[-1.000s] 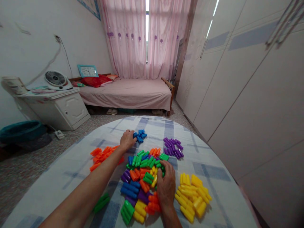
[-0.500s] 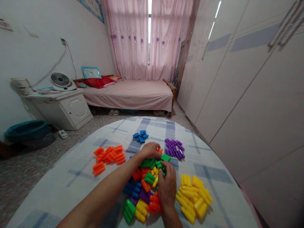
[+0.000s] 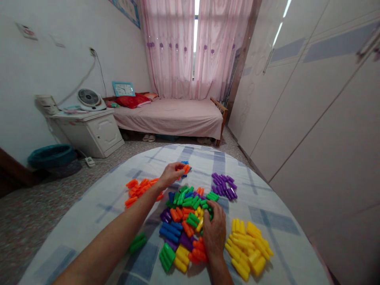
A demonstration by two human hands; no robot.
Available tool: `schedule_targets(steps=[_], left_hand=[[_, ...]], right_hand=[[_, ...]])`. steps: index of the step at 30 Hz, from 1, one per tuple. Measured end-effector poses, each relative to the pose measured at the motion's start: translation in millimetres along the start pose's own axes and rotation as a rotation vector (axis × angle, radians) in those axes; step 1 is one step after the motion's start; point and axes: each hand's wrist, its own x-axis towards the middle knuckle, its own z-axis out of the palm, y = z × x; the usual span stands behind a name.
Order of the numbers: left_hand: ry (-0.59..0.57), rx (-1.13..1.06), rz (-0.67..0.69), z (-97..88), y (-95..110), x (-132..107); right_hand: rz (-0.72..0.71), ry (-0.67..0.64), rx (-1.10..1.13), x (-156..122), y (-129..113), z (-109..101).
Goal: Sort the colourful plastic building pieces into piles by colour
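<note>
My left hand (image 3: 172, 174) pinches an orange plastic building block (image 3: 186, 169) above the small blue pile (image 3: 185, 162), which it partly hides. My right hand (image 3: 215, 225) rests at the right side of a mixed pile of ribbed blocks, its fingers curved and apart around some green blocks (image 3: 204, 204). Under and beside it lie yellow blocks (image 3: 199, 215) and red-orange blocks (image 3: 198, 251). Blue blocks (image 3: 170, 231) are on the pile's left side. A lone green block (image 3: 138, 242) lies close to my left forearm.
Sorted by colour around the mix are orange blocks (image 3: 138, 190), purple blocks (image 3: 225, 185) and yellow blocks (image 3: 247, 247). They lie on a round table with a checked cloth (image 3: 276, 217). Beyond it stand a bed (image 3: 175, 114), a white cabinet (image 3: 103, 132) and a wardrobe (image 3: 320, 130).
My left hand has moved away from the mixed pile, leftward and farther back, carrying an orange block to the blue pile. My right hand stays at the mixed pile. The view has shifted slightly left.
</note>
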Motion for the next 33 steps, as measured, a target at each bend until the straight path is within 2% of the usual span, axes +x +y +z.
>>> schedule_targets(steps=[3, 6, 8, 11, 18, 23, 27, 30, 33], left_hand=[[0.162, 0.17, 0.024, -39.9, -12.6, -4.8], [0.215, 0.328, -0.017, -74.3, -32.7, -10.5], [0.219, 0.377, -0.064, -89.6, -47.0, -14.6], [0.226, 0.462, -0.167, -100.8, -63.4, -20.2], [0.156, 0.635, -0.306, -98.6, -74.3, -22.5], [0.087, 0.765, -0.307, -94.0, -73.3, -20.1], [0.081, 0.855, -0.283, -90.6, -71.2, -20.7], [0.172, 0.947, -0.155, -81.4, -63.5, -20.8], [0.247, 0.94, 0.105, -59.2, -43.9, -21.7]], right_hand=[[-0.002, -0.011, -0.01, 1.0, -1.1, -0.8], [0.004, -0.017, -0.016, 1.6, -2.3, -0.9], [0.004, -0.02, -0.021, 1.8, -2.6, -0.8], [0.0, -0.018, -0.025, 1.9, -2.2, -1.0], [-0.001, -0.027, -0.014, 1.9, -0.1, -1.4], [0.004, -0.019, -0.012, 1.2, -1.7, -1.1], [0.011, -0.012, -0.015, 1.1, -2.7, -0.3], [0.023, -0.013, -0.014, 1.1, -2.7, 0.5], [0.026, -0.006, -0.01, 0.9, -3.8, 0.5]])
